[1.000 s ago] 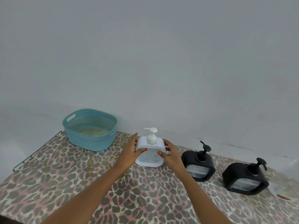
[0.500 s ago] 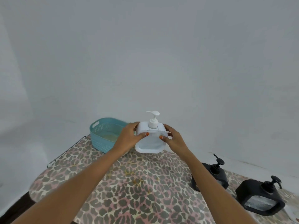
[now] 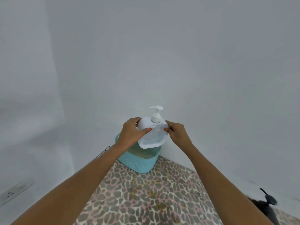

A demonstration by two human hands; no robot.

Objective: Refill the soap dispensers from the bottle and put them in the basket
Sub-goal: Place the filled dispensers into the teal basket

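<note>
A white square soap dispenser (image 3: 152, 137) with a white pump is held upright in the air between both hands. My left hand (image 3: 132, 132) grips its left side and my right hand (image 3: 176, 133) grips its right side. It hangs directly over the teal plastic basket (image 3: 138, 163), which stands at the table's far left corner against the wall; the dispenser and my left wrist hide most of the basket's inside. One black dispenser (image 3: 267, 207) shows only partly at the lower right edge, blurred. The refill bottle is out of view.
The table (image 3: 146, 197) wears a leopard-print cover. A grey wall rises right behind the basket. A thin wire rail (image 3: 103, 151) runs along the table's left edge. A wall socket (image 3: 14, 192) sits low at the left.
Both hands lifted the white dispenser off the table and carried it left until it hangs over the basket. The view swung left, leaving a single black dispenser at the edge.
</note>
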